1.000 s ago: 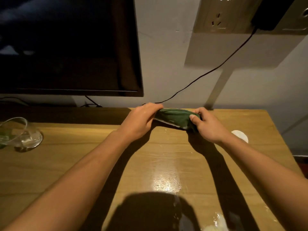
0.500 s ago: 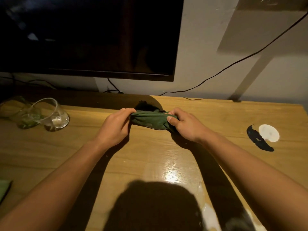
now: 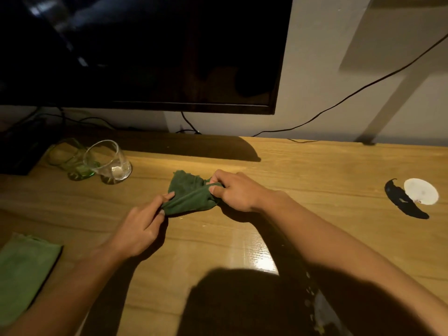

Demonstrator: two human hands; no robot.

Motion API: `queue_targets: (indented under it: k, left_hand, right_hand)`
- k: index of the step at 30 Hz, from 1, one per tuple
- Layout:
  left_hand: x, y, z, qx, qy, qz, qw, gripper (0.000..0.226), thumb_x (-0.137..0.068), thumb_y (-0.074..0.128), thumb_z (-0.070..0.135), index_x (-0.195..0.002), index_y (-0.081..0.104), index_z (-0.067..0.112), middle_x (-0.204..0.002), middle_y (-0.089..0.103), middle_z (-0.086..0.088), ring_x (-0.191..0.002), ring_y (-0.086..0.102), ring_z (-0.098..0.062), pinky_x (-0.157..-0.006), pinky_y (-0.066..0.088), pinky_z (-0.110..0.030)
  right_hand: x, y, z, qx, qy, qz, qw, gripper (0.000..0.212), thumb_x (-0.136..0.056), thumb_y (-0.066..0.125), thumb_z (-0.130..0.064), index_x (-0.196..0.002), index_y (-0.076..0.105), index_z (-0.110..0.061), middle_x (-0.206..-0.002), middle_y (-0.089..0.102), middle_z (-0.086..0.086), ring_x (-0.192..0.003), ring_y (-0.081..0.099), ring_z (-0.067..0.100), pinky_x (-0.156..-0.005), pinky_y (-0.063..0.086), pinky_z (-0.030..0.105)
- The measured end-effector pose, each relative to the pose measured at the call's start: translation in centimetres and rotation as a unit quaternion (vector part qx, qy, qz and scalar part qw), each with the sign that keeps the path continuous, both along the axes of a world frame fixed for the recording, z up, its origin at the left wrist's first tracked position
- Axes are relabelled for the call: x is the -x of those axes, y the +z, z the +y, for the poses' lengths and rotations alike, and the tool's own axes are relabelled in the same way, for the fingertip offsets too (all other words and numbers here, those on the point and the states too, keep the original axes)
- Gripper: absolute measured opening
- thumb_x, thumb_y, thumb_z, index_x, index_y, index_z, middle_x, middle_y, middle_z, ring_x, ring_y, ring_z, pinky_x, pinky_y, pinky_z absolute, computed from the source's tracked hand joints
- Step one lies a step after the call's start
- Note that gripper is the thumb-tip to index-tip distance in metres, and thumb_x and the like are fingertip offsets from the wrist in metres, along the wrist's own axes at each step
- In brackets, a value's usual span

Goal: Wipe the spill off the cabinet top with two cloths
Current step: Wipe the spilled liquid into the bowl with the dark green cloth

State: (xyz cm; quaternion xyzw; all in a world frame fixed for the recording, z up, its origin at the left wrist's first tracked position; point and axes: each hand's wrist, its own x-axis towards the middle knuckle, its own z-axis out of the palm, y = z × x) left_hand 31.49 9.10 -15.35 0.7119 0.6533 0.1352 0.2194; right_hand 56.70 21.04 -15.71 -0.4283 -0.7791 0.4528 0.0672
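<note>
A dark green cloth (image 3: 189, 195) lies bunched on the wooden cabinet top (image 3: 315, 170) near the middle. My left hand (image 3: 140, 226) pinches its near left corner. My right hand (image 3: 232, 190) grips its right end, fingers closed on the fabric. A lighter green cloth (image 3: 21, 270) lies flat at the front left edge, apart from both hands. Wet white smears of the spill (image 3: 317, 309) show at the front, partly in my head's shadow, with a glossy wet patch (image 3: 259, 253) beside my right forearm.
Two glasses lie tipped at the back left, a clear glass (image 3: 109, 162) and a green glass (image 3: 70, 158). A white round disc (image 3: 421, 191) with a dark shadow sits at the right. A dark TV screen (image 3: 145, 52) hangs on the wall behind, with cables beneath.
My left hand has drawn its end of the dark cloth toward me, so the cloth now slants and spreads. The view swung left, bringing the lighter cloth into sight.
</note>
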Motion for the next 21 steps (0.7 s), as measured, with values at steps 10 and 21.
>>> queue_targets:
  k: [10,21]
  left_hand:
    - [-13.0,-0.9,-5.7,-0.036,0.014,0.098,0.994,0.032,-0.083,0.056,0.017,-0.114,0.051,0.012,-0.114,0.067,-0.016,-0.093,0.066,-0.02,-0.078,0.052,-0.028]
    - [-29.5,-1.2,-9.1,-0.046,-0.057,0.01,0.997,0.015,-0.063,0.064,0.026,-0.077,0.059,0.021,-0.076,0.072,-0.001,-0.073,0.07,-0.005,-0.048,0.052,-0.015]
  right_hand:
    - [-3.7,1.4,-0.9,-0.012,0.03,-0.026,0.999,0.006,-0.097,0.053,-0.037,-0.094,0.054,-0.033,-0.105,0.067,0.0,-0.096,0.055,0.021,-0.076,0.037,0.035]
    - [-18.5,3.3,-5.3,0.014,-0.007,-0.094,0.995,0.006,-0.095,0.06,-0.034,-0.09,0.06,-0.031,-0.092,0.068,-0.012,-0.087,0.06,0.009,-0.078,0.046,0.036]
